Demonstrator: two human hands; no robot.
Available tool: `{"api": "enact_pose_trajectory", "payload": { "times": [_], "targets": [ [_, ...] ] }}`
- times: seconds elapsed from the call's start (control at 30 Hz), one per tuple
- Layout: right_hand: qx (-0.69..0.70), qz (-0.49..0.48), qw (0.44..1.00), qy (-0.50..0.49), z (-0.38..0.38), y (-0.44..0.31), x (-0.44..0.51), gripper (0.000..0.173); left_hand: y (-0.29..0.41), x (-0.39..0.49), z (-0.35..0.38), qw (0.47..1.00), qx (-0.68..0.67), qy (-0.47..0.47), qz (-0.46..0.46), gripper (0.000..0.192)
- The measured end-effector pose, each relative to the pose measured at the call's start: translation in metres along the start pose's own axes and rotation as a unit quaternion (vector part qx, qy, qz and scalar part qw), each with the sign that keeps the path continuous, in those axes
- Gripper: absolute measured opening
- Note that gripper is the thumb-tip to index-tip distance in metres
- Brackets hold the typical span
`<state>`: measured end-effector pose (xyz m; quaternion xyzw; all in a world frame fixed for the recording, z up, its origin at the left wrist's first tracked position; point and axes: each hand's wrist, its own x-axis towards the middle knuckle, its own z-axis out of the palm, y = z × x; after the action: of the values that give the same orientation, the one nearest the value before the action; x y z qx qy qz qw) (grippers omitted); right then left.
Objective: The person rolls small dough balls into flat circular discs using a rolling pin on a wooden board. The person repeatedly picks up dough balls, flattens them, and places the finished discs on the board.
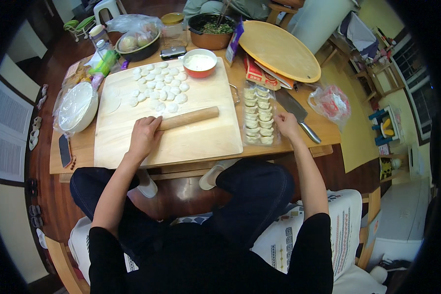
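My left hand (144,133) rests around the left end of a wooden rolling pin (191,118), which lies on a pale wooden board (202,141). My right hand (287,124) touches the right edge of a clear plastic tray (276,136) holding two columns of folded dumplings (252,124); whether its fingers grip the edge cannot be told. Many small flattened dough pieces (163,95) are spread over the upper part of the board. Thin round wrappers (112,104) lie at its left. A red bowl of white flour (199,63) stands at the board's top edge.
A cleaver (296,106) lies right of the tray. Behind are a pot of chopped filling (211,39), a round yellow tray (279,51) and a glass jar (173,31). A covered white bowl (78,107) and a phone (64,151) are at left. Another person sits across the table.
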<state>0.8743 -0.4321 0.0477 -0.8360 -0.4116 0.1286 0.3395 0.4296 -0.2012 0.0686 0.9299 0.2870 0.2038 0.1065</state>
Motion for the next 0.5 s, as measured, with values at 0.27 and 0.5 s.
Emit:
{"api": "enact_pose_trajectory", "payload": {
  "times": [0.27,0.5],
  "targets": [
    [-0.192,0.03,0.981,0.016,-0.004,-0.033,0.019,0.034,0.0,-0.007,0.005,0.997,-0.075,0.014,0.011,0.032],
    [-0.184,-0.434,0.879,-0.078,0.064,-0.17,-0.04,0.056,0.018,-0.014,-0.001,0.99,-0.126,-0.019,0.066,0.039]
  ]
}}
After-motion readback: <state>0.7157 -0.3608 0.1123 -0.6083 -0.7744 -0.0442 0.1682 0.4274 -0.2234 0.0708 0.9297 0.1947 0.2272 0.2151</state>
